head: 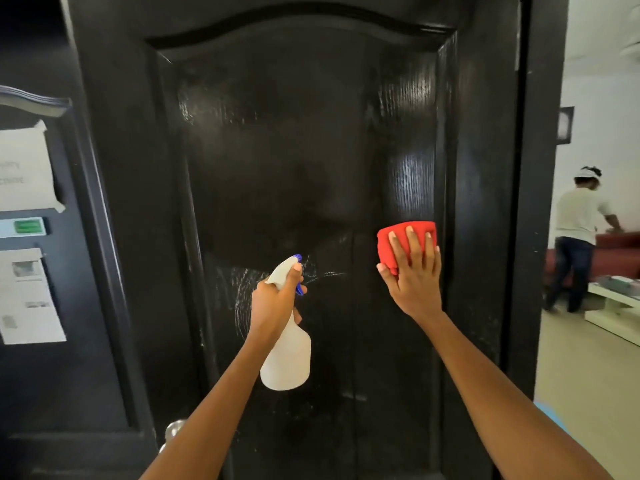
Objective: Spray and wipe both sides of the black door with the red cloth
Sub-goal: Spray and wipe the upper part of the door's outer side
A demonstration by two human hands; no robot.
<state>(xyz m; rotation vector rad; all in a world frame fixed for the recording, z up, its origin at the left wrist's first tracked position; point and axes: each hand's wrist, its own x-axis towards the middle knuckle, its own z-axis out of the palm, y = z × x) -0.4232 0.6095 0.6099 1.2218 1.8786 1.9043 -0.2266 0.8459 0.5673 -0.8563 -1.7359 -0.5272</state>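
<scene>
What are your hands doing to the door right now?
Left hand grips spray bottle. Right hand presses red cloth flat on black door. Wet streaks; nothing blocking.

A home's doorway: the black panelled door (298, 168) opens onto a living room with a red sofa (620, 254), a low white table (609, 306), and a framed picture (565, 124) on the white wall.

No text can be read. At 9 o'clock, the taped paper sheet (24, 168) carries blurred grey lettering, the green label (26, 226) below it is illegible, and the lower printed sheet (29, 296) shows only smudged lines.
</scene>
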